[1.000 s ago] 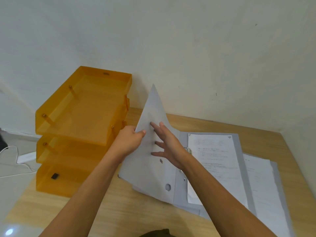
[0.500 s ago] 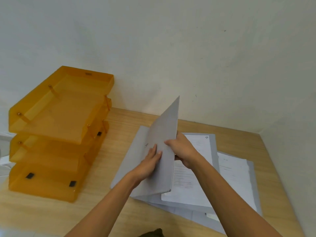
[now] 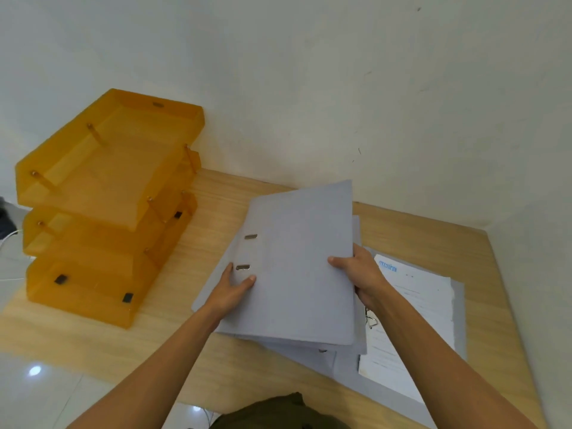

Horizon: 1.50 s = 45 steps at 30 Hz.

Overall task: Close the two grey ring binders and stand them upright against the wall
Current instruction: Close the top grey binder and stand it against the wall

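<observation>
A grey ring binder lies closed in the middle of the wooden table, its front cover facing up and two metal slots near its spine. My left hand grips it at the spine edge, thumb on the cover. My right hand holds its right open edge, thumb on top and fingers underneath. Beneath it and to the right lies a second grey ring binder, open flat, with printed white sheets on it and part of its ring mechanism showing. The white wall stands just behind the table.
A stack of three orange translucent letter trays stands at the table's left, close to the wall. The wooden table ends at a side wall on the right. White cables lie on the floor at the far left.
The top binder's front cover has swung over from upright to shut. My left hand moved to the spine edge and my right hand to the open edge.
</observation>
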### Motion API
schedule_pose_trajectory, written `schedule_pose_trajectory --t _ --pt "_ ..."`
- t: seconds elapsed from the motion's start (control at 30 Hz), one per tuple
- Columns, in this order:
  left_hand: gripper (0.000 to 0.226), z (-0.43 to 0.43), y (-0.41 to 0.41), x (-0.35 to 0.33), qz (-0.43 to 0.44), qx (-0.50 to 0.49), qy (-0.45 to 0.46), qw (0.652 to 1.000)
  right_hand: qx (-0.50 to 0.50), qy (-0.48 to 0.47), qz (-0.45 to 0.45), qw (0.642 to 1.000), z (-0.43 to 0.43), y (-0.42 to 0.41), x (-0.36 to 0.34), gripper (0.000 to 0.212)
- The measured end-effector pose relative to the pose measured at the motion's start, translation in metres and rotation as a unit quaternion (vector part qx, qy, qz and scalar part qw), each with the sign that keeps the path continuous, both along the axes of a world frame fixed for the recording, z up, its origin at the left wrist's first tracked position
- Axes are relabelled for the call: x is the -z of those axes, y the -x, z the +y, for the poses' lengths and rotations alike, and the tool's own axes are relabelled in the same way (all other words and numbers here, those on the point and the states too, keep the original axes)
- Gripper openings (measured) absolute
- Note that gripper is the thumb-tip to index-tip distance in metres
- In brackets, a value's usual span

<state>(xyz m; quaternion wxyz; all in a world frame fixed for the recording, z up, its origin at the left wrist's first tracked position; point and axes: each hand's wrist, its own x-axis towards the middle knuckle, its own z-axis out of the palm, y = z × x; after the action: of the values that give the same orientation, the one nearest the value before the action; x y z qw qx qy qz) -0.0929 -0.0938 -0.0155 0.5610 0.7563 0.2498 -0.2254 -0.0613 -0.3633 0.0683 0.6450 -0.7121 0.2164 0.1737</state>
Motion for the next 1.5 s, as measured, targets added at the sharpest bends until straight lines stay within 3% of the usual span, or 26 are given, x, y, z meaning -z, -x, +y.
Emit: schedule_pose_trajectory --t 0.23,0.37,0.47,0.57,0.7,0.8,0.97,1.13,1.23,1.3,1.5 --pt "0.085 -0.019 0.011 0.015 0.008 -0.014 -0.008 1.000 0.018 0.123 0.036 0.992 -0.033 0.005 0.042 0.073" --pt "0.086 -0.026 0.008 0.018 0.011 -0.011 -0.025 1.000 -0.001 0.173 0.032 0.984 -0.037 0.006 0.057 0.080" --pt "0.086 -0.026 0.006 0.018 0.011 0.002 -0.036 0.999 -0.030 0.285 0.026 0.958 -0.033 0.005 0.061 0.086" --pt "0.088 -0.028 0.009 0.019 0.003 0.023 -0.062 0.998 -0.122 0.366 -0.002 0.923 -0.022 0.008 0.063 0.089" --pt "0.089 -0.030 0.012 0.021 0.007 0.022 -0.064 0.998 -0.254 0.312 0.012 0.915 0.002 0.012 0.070 0.080" --pt "0.089 -0.028 0.009 0.022 0.019 0.023 -0.046 0.999 -0.290 0.314 0.033 0.903 0.016 0.014 0.075 0.075" --pt "0.079 -0.017 0.001 0.025 0.038 -0.012 0.045 0.998 -0.275 0.277 0.046 0.919 0.028 0.016 0.071 0.069" --pt "0.043 -0.006 -0.009 0.017 0.082 -0.076 0.160 0.981 -0.222 0.221 0.077 0.947 0.046 0.023 0.060 0.080" --pt "0.058 0.009 -0.022 0.013 0.107 -0.103 0.256 0.955 -0.202 0.190 0.093 0.956 0.063 0.022 0.050 0.079" --pt "0.066 0.015 -0.032 0.008 0.097 -0.088 0.313 0.941 -0.168 0.150 0.096 0.970 0.074 0.023 0.045 0.078" --pt "0.050 0.020 -0.043 -0.007 0.121 0.046 0.449 0.884 -0.092 0.136 0.093 0.982 0.105 0.015 0.024 0.084"
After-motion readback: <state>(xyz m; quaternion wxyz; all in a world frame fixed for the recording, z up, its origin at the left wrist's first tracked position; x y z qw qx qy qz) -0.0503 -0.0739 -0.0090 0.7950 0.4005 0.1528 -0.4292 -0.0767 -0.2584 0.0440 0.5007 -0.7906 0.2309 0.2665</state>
